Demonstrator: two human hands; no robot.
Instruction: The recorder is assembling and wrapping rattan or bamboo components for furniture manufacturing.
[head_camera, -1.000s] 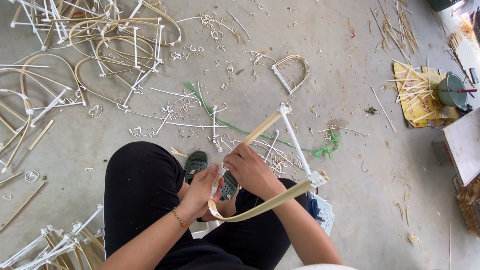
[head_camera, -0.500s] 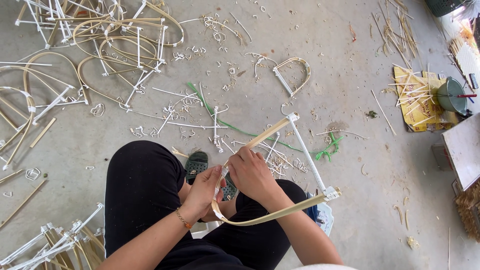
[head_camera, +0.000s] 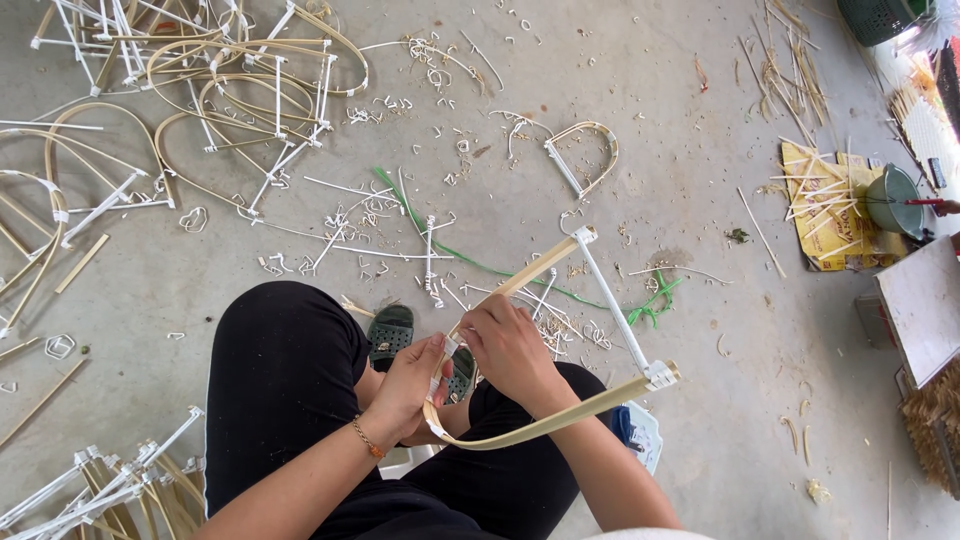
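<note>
Bamboo, pale and split into a flat strip, is bending into a D-shaped frame (head_camera: 560, 340) that the seated person is holding above the knees. A straight white rod (head_camera: 615, 305) is closing the bow, bound at both corners with white tape. The left hand (head_camera: 410, 385) is pinching the curved end of the strip, fingers closed around it; the right hand (head_camera: 510, 345) is gripping the same bend from above, thumb pressing where the strip turns. Beneath the hands, a dark green sandal (head_camera: 392, 330) is showing between black trousers (head_camera: 285, 390). Across the rough grey concrete floor (head_camera: 640, 90), white clippings are lying scattered, with a green cord (head_camera: 430, 235) snaking through them. Finished frames (head_camera: 230, 90) are piling at upper left, and one small frame (head_camera: 583, 155) is lying alone.
</note>
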